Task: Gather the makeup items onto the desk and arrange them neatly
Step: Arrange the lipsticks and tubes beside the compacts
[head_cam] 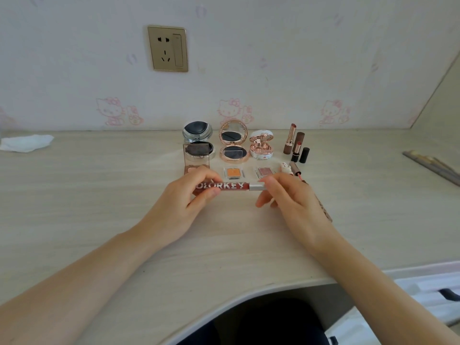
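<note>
A red lip gloss tube (229, 186) with white lettering and a silver cap lies level above the desk (99, 195), held at both ends. My left hand (189, 197) pinches its red body; my right hand (288, 195) pinches the silver cap. Behind it stand three open compacts: a silver one (197, 134), a rose-gold one (233, 143) and a white and pink one (261, 144). A square blush case (196, 155) and two small eyeshadow pans, one orange (234, 172) and one pink (263, 172), sit in front of them. Lipsticks (296, 143) stand at the right.
A crumpled white tissue (26, 143) lies at the far left of the desk. A wall socket (168, 48) is above. A flat striped object (433, 165) lies at the right edge. The desk's front edge curves round near my body.
</note>
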`<state>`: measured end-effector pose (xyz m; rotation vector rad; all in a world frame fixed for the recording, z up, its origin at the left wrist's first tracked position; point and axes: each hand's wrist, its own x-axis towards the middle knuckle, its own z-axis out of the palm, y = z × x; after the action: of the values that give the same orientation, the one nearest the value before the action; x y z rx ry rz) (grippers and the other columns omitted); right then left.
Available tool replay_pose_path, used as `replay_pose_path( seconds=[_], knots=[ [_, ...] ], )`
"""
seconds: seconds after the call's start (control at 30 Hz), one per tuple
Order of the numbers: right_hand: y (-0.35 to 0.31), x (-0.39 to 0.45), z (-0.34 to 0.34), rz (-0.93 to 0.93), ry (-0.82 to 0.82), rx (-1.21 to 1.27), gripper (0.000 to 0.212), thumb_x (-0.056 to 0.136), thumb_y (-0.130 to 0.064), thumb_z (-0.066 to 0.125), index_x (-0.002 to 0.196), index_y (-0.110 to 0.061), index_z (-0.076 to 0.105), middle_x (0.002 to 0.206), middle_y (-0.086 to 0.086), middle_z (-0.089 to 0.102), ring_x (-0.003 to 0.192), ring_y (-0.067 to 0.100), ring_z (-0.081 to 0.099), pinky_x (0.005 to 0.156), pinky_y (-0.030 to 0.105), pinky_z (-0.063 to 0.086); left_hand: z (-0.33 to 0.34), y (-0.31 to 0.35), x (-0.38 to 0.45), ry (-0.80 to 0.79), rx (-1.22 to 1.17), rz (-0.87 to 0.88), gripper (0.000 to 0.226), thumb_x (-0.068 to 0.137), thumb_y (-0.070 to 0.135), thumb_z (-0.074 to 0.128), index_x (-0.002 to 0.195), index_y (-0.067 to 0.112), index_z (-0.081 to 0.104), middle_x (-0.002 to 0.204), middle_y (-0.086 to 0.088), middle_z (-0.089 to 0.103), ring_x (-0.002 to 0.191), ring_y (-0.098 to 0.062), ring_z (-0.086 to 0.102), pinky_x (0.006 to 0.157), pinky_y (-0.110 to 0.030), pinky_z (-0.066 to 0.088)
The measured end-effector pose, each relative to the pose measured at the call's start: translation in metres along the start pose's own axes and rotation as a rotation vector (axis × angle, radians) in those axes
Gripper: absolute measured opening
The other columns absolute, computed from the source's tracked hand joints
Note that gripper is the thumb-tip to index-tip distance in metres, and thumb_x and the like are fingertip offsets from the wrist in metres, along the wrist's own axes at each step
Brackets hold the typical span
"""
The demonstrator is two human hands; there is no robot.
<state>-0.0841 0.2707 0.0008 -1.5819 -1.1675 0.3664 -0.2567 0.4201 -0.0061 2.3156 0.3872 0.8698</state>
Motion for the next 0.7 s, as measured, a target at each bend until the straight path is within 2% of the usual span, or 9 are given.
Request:
replay_pose_path(
  seconds=[0.07, 0.17, 0.23, 0.3, 0.4, 0.43, 0.53, 0.7],
  knots=[
    [-0.0001, 0.0002, 0.0008, -0.012, 0.0, -0.043, 0.021, 0.097, -0.025, 0.049, 0.087, -0.026, 0.067, 0.073, -0.012, 0.069, 0.071, -0.003, 0.058, 0.067, 0.014, 0.046, 0.0002, -0.0007, -0.0002, -0.001, 0.005, 0.007, 0.011, 0.095, 0.024, 0.055, 0.103, 0.029, 0.058, 0.096, 0.013, 0.061, 0.089, -0.01, 0.058, 0.079, -0.025, 0.044],
    [0.0013, -0.0012, 0.0003, -0.004, 0.007, 0.027, 0.021, 0.09, -0.01, 0.058, 0.097, -0.029, 0.064, 0.084, -0.006, 0.07, 0.084, 0.01, 0.063, 0.069, 0.016, 0.047, 0.0012, -0.001, -0.0001, -0.006, 0.008, 0.005, 0.01, 0.095, 0.024, 0.054, 0.103, 0.028, 0.058, 0.097, 0.013, 0.061, 0.091, -0.009, 0.059, 0.08, -0.026, 0.045],
    [0.0005, -0.0019, -0.0006, 0.0, -0.02, 0.075, 0.02, 0.09, -0.016, 0.061, 0.105, -0.03, 0.06, 0.088, -0.001, 0.071, 0.088, 0.014, 0.065, 0.075, 0.02, 0.049, 0.0015, -0.0008, -0.0001, -0.007, 0.004, 0.004, 0.01, 0.095, 0.025, 0.054, 0.104, 0.029, 0.058, 0.098, 0.013, 0.061, 0.091, -0.009, 0.059, 0.081, -0.025, 0.045],
    [-0.0015, -0.0025, -0.0004, 0.006, -0.038, 0.053, 0.013, 0.094, -0.031, 0.056, 0.105, -0.029, 0.062, 0.083, -0.003, 0.072, 0.082, 0.006, 0.064, 0.076, 0.025, 0.05, 0.0012, -0.001, 0.0, -0.002, 0.005, 0.008, 0.011, 0.095, 0.027, 0.054, 0.104, 0.03, 0.059, 0.098, 0.013, 0.061, 0.091, -0.009, 0.059, 0.08, -0.024, 0.045],
    [-0.0002, -0.0007, 0.0001, 0.005, 0.029, -0.017, 0.03, 0.098, -0.033, 0.047, 0.081, -0.023, 0.069, 0.076, -0.007, 0.07, 0.069, -0.003, 0.058, 0.073, 0.022, 0.046, 0.001, -0.0011, -0.0003, -0.002, 0.003, 0.012, 0.011, 0.095, 0.025, 0.054, 0.104, 0.03, 0.058, 0.099, 0.013, 0.061, 0.092, -0.008, 0.058, 0.08, -0.021, 0.044],
    [0.0002, -0.0003, 0.0004, 0.009, 0.043, -0.025, 0.029, 0.098, -0.031, 0.048, 0.08, -0.023, 0.069, 0.075, -0.008, 0.07, 0.069, -0.003, 0.057, 0.072, 0.022, 0.046, 0.0012, -0.001, -0.0003, -0.004, 0.006, 0.013, 0.011, 0.095, 0.025, 0.054, 0.104, 0.031, 0.058, 0.099, 0.013, 0.061, 0.092, -0.008, 0.059, 0.08, -0.021, 0.044],
    [0.003, -0.0003, 0.0011, 0.01, 0.082, 0.016, 0.015, 0.095, -0.022, 0.054, 0.094, -0.026, 0.068, 0.079, -0.011, 0.071, 0.078, 0.0, 0.064, 0.075, 0.03, 0.052, 0.0015, -0.0015, -0.0003, -0.004, 0.011, 0.009, 0.011, 0.095, 0.026, 0.054, 0.104, 0.031, 0.058, 0.098, 0.013, 0.061, 0.091, -0.008, 0.059, 0.08, -0.023, 0.045],
    [0.0062, 0.0003, -0.0008, -0.027, 0.168, 0.018, 0.024, 0.093, -0.013, 0.053, 0.1, -0.033, 0.064, 0.098, -0.011, 0.069, 0.094, 0.014, 0.063, 0.082, 0.041, 0.053, 0.0006, -0.0023, -0.0003, 0.013, -0.003, 0.01, 0.012, 0.095, 0.025, 0.055, 0.101, 0.035, 0.056, 0.093, 0.017, 0.06, 0.083, -0.006, 0.058, 0.074, -0.018, 0.043]
  ],
)
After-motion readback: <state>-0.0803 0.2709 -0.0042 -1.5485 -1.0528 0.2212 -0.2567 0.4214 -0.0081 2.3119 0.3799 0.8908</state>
